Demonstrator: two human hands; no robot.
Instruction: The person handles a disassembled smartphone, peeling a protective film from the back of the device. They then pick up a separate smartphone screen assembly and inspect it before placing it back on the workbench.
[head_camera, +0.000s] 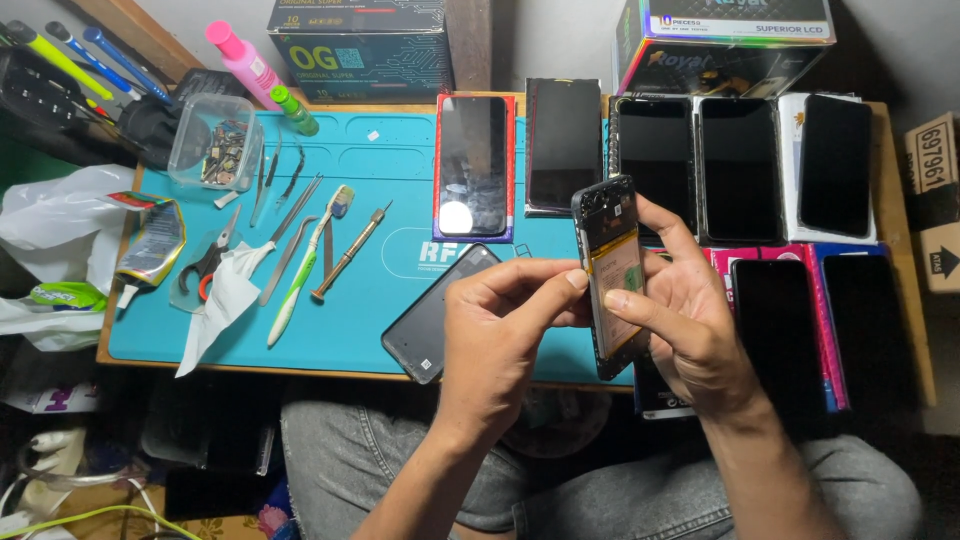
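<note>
An opened phone (612, 268) with its back cover off, showing the battery and circuit board, is held upright above the teal mat (390, 190). My right hand (690, 320) grips it from the right side, thumb across the battery. My left hand (505, 325) pinches its left edge with fingertips. A detached dark phone back panel (432, 315) lies tilted on the mat just left of my left hand.
Several phone screens (740, 165) lie in rows at the right and back. Tweezers, a toothbrush (305, 265), a screwdriver (350, 255), scissors (205, 265) and a clear parts tub (212, 140) sit on the left. Boxes (360, 45) stand behind.
</note>
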